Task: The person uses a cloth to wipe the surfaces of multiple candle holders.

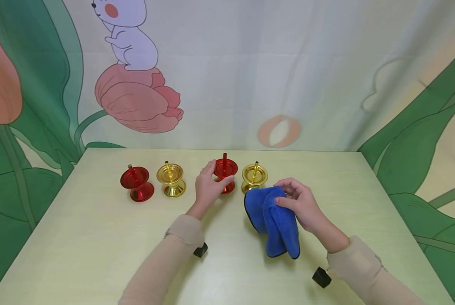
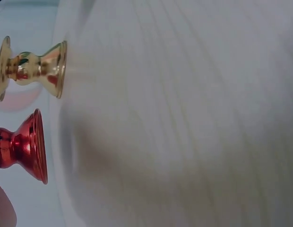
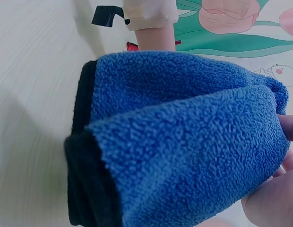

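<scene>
My left hand is at the second red candle holder, its fingers stretched along the left side and its thumb in front of the stem. The left wrist view shows the red base with a bit of thumb below it. My right hand pinches a folded blue cloth with dark edging, held up so that it hangs down. The cloth fills much of the right wrist view. Just behind it, a gold candle holder has its base partly covered.
Further left along the back of the pale table stand another red candle holder and another gold one. A printed curtain hangs behind the table. Small black blocks are fixed at both wrists.
</scene>
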`<state>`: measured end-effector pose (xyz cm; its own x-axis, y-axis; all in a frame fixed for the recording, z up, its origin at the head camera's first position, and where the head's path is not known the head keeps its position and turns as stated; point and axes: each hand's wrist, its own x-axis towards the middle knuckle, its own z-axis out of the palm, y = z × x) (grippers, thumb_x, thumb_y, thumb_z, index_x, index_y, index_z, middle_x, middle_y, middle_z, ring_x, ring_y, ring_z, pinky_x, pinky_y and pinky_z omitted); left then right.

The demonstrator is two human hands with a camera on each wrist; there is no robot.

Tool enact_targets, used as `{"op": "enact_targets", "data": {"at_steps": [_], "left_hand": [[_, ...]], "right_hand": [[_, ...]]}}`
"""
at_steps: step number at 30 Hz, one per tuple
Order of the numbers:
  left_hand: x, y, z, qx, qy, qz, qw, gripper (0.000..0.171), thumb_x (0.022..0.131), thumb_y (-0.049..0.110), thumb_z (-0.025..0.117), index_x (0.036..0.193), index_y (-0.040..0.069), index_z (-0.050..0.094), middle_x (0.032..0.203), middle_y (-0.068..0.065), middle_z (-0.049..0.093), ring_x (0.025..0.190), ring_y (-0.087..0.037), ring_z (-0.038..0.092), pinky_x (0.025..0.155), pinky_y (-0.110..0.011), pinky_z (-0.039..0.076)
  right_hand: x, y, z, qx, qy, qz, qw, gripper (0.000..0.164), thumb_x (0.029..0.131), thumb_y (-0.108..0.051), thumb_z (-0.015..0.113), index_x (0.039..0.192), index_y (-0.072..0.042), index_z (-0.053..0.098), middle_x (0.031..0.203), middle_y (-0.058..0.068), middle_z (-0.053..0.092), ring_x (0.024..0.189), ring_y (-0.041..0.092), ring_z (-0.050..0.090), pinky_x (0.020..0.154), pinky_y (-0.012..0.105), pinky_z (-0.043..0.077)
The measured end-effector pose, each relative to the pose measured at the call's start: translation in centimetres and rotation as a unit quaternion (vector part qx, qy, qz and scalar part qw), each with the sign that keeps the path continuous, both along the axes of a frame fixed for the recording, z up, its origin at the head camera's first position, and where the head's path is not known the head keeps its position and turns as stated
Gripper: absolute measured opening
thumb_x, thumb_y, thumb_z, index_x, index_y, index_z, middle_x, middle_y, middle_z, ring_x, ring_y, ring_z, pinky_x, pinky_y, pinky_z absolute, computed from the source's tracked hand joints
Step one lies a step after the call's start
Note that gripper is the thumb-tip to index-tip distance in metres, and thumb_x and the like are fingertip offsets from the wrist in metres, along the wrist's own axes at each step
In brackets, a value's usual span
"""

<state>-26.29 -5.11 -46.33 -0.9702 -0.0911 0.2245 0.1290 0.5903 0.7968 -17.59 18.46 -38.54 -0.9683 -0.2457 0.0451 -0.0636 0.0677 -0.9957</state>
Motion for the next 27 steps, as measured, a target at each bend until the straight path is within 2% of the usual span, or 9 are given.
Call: {"op": "enact_targets", "data": {"at_steps": [17,24,27], "left_hand": [[-0.6,0.3,-2.2,-0.018,-0.013,0.017,0.9996,0.076,0.072,0.042,0.068,0.134,0.008,0.038,0.138,-0.01,0.039,0.127,-0.028,0.035,0.102,-0.046,0.032],[-0.6,0.0,-2.5,-0.012,0.001,0.014,0.9998,0.079,0.072,0.042,0.069,0.136,0.011,0.036,0.137,-0.009,0.04,0.126,-0.026,0.037,0.1,-0.045,0.035],[-0.4,-0.2,-2.4,-0.025,0.001,0.005,0.9997,0.08,0.072,0.044,0.068,0.137,0.012,0.033,0.138,-0.008,0.04,0.125,-0.025,0.039,0.098,-0.043,0.037]], "right_hand": [[0.2,0.3,-0.1,-0.01,0.018,0.009,1.0,0.025,0.079,0.004,0.058,0.094,-0.016,0.055,0.086,-0.012,0.062,0.076,0.006,0.055,0.067,0.018,0.048],[0.2,0.3,-0.1,-0.004,0.012,0.003,1.0,0.024,0.079,0.002,0.06,0.094,-0.016,0.055,0.087,-0.012,0.062,0.077,0.007,0.055,0.068,0.018,0.048],[0.2,0.3,0.0,0.0,0.011,0.002,1.0,0.025,0.079,0.003,0.059,0.094,-0.016,0.055,0.087,-0.012,0.062,0.076,0.007,0.055,0.068,0.018,0.048]]}}
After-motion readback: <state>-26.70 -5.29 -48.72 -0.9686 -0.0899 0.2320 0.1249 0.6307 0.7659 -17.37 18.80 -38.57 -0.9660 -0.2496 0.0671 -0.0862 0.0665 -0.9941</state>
